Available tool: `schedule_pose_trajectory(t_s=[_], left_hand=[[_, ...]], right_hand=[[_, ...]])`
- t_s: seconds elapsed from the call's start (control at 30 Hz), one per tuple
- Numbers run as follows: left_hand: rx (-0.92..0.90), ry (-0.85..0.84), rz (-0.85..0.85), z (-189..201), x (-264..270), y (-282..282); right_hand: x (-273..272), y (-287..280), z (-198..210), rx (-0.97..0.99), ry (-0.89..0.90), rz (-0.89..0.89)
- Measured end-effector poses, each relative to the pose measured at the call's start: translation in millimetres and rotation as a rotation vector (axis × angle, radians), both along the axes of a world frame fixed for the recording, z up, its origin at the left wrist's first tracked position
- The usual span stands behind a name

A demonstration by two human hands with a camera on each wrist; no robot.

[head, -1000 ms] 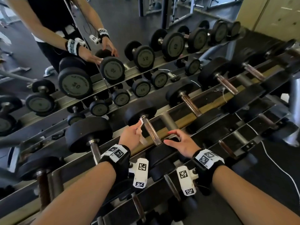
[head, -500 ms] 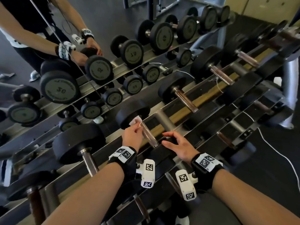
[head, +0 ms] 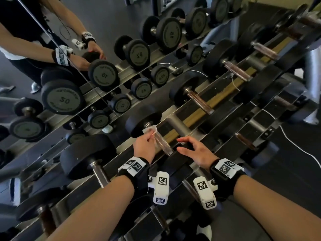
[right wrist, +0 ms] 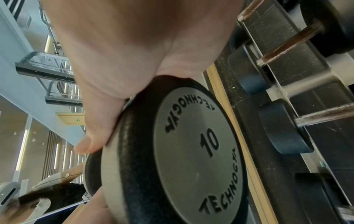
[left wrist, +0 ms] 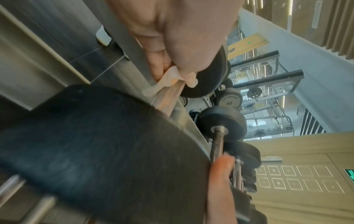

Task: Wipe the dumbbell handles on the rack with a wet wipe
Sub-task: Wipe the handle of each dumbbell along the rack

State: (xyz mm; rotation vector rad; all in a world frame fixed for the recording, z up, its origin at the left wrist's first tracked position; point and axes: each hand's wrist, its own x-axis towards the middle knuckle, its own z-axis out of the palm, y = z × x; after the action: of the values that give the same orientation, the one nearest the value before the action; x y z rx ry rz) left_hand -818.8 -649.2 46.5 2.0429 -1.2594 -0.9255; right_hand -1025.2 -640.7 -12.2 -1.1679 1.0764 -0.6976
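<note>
A: Where's the handle being cleaned?

B: The dumbbell handle [head: 160, 141] lies across the top tier of the rack [head: 224, 94], sloping toward the person, between its far head [head: 142, 120] and the near head [head: 180, 153], which is marked 10. The wet wipe [head: 150, 129] sits at the far end of the handle, touching the bar right beside the far head.

A: And the hands?

B: The left hand [head: 145, 148] has its fingers curled, pinching the wipe against the bar; the left wrist view shows the wipe [left wrist: 172, 81] bunched between thumb and fingertips. The right hand [head: 196, 152] lies over the near head, fingers fairly straight, spread across the rubber rim, gripping nothing, just steadying.

A: How should this stroke go?

B: I'd say the wipe needs to wrap further round the bar. As it is, it seems to cover only the upper side. Pull it along the full length toward the near head, then twist the wrist to catch the underside. The knurled metal may snag a thin wipe, so moderate, even pressure is best.

A: And the right hand's job?

B: Keep pressing down so the dumbbell doesn't roll in its cradle.

A: What's left?

B: The neighbouring dumbbells [head: 198, 100] to the right and to the left [head: 100, 173], and the lower tiers. I can't tell which have been wiped.
</note>
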Motion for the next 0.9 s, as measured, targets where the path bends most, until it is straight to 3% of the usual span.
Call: schedule_pose_trajectory(t_s=[0.3, 0.63, 0.7, 0.77, 0.9], left_hand=[[0.085, -0.112, -0.203, -9.0, -12.9, 28.7], [0.198, 0.189, -0.314, 8.5, -2.8, 27.2], [0.116, 0.11, -0.334, 14.9, 7.1, 19.4], [-0.019, -0.087, -0.363, 25.4, 19.3, 7.1], [-0.122, -0.334, -0.555, 34.0, 29.9, -12.8]], right_hand=[[1.6, 0.8, -2.0, 0.032, -0.097, -0.054], [2.4, -2.2, -6.7, 0.029, -0.063, -0.057], [1.3, -0.7, -5.7, 0.032, -0.062, -0.053], [0.0, 1.1, -4.6, 0.038, -0.054, -0.055], [0.5, 1.9, -3.2, 0.02, -0.016, -0.065]])
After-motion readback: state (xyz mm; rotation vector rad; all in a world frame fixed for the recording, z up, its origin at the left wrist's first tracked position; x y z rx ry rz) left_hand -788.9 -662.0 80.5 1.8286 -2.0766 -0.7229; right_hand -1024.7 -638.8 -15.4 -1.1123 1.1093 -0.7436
